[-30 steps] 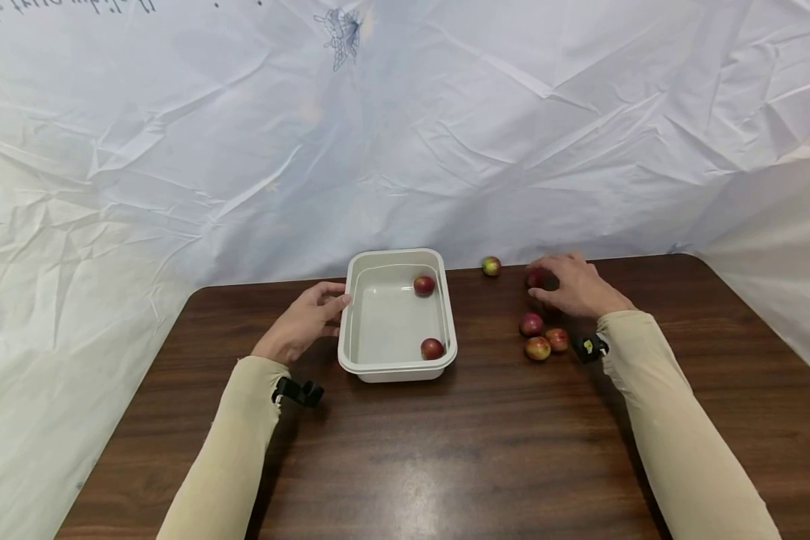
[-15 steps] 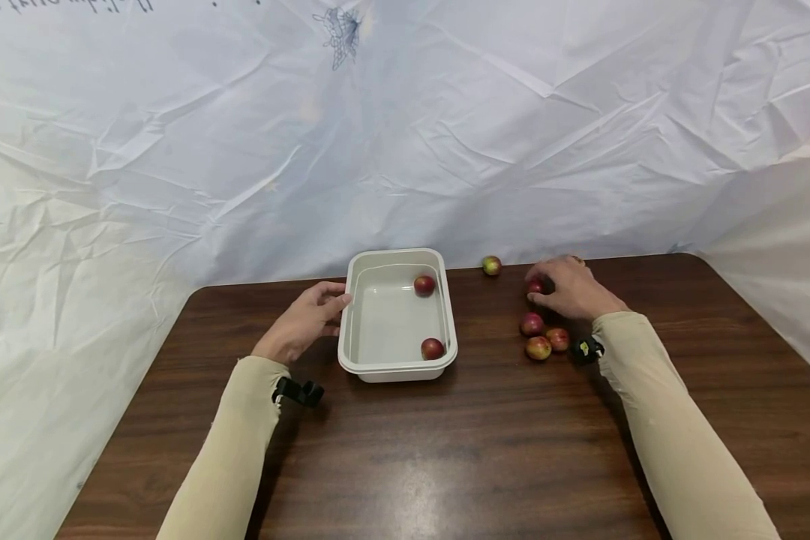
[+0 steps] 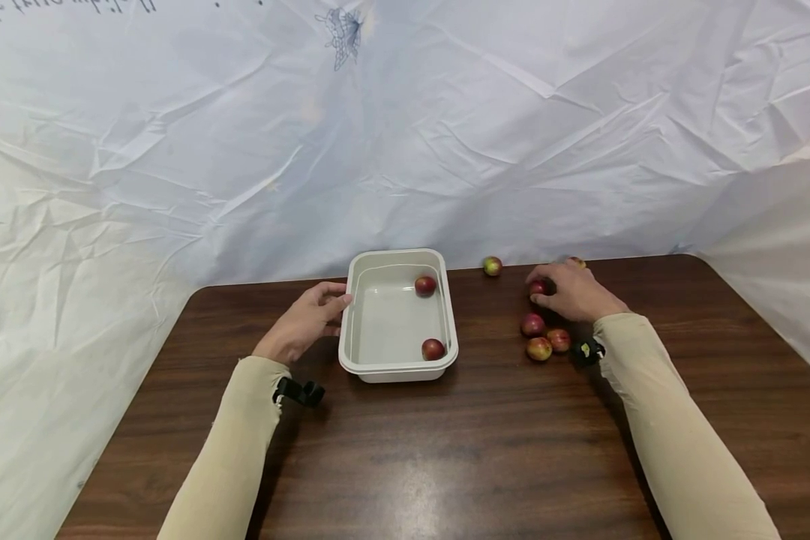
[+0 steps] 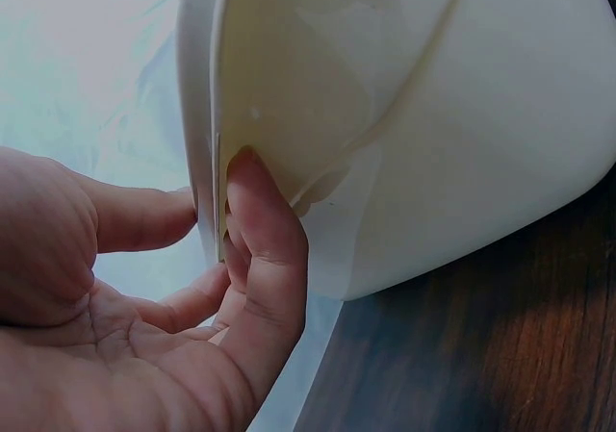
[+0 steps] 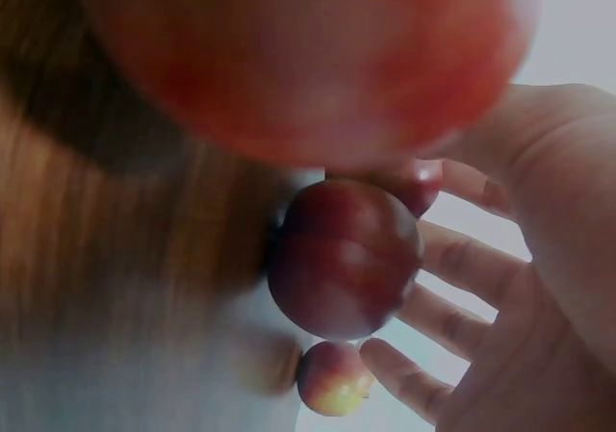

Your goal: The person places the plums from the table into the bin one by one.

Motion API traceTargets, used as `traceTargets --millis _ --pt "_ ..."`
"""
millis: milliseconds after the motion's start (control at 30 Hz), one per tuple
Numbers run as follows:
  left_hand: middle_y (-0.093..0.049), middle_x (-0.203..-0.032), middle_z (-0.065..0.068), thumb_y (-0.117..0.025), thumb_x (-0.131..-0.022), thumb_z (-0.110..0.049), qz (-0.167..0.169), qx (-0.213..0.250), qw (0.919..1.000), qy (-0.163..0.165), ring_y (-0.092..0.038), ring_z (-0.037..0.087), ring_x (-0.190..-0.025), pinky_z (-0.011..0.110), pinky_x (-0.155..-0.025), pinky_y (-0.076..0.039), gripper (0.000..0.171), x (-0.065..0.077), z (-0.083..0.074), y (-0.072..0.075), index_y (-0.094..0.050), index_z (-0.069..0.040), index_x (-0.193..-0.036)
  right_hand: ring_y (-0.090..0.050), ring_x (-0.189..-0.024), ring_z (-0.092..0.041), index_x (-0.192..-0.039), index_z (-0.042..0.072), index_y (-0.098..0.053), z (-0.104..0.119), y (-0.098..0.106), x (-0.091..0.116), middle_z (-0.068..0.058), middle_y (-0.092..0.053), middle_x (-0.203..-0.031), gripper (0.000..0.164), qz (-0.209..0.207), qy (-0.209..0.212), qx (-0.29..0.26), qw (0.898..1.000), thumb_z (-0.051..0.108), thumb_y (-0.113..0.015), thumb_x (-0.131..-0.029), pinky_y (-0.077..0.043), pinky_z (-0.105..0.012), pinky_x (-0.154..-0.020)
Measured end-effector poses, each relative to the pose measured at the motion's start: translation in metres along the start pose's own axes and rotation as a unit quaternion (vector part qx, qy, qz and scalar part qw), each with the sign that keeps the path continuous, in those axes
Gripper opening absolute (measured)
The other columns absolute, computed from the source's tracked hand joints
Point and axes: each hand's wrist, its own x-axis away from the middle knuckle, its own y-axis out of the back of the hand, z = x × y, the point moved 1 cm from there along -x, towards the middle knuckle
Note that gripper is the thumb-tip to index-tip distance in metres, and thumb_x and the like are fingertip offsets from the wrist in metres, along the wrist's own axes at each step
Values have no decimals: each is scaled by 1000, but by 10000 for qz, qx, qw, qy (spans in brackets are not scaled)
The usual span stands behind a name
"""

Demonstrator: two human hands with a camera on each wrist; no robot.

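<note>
In the left wrist view, my left hand (image 4: 221, 326) pinches the rim of a pale plastic tub (image 4: 433, 182), thumb on one side and fingers on the other. The head view has this hand (image 3: 307, 322) at the left side of the tub (image 3: 398, 373), which stands on the table. Two small red fruits, plum-like, lie in it at the right: one far (image 3: 425, 285), one near (image 3: 433, 349). Over the table's far right, my right hand (image 3: 570, 291) curls thumb and fingers round a dark red fruit (image 3: 537, 288), which it partly hides.
Near the right wrist lie a purplish fruit (image 3: 532, 324), a red-yellow fruit (image 3: 538, 348) and a reddish fruit (image 3: 559, 340). A green-red fruit (image 3: 492, 265) sits by the far edge; another fruit (image 3: 577, 262) shows behind the right hand. White cloth (image 3: 412, 150) hangs behind the table.
My right hand has shifted slightly downward and closed in on the dark red fruit, which shows more plainly. A fruit behind that hand has come into sight. My left hand and the tub stay put.
</note>
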Motion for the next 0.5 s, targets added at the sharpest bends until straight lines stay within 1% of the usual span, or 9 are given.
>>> traceTargets --millis 100,267,500 --pt "-50 -143 25 -48 -110 -26 -1 11 10000 -6 -60 33 -121 39 -96 -55 49 0 0 0 -36 -4 -152 -57 -121 -47 -122 7 -70 1 2 -1 -19 -71 -120 28 -126 31 -2 9999 17 -70 -97 -38 -69 -105" --pt "-50 -144 25 -48 -110 -26 2 40 10000 -13 -59 33 -121 39 -96 -55 49 1 0 0 -36 -4 -152 -56 -121 -47 -122 6 -70 3 6 -1 -19 -71 -121 28 -195 81 -1 9998 18 -70 -96 -40 -69 -102" --pt "-50 -144 25 -48 -110 -25 -11 87 10000 -43 -60 32 -119 37 -94 -56 49 1 -1 -1 -36 -3 -152 -56 -120 -44 -121 5 -69 11 13 2 -17 -72 -117 28 -418 300 21 9987 17 -71 -96 -38 -64 -105"
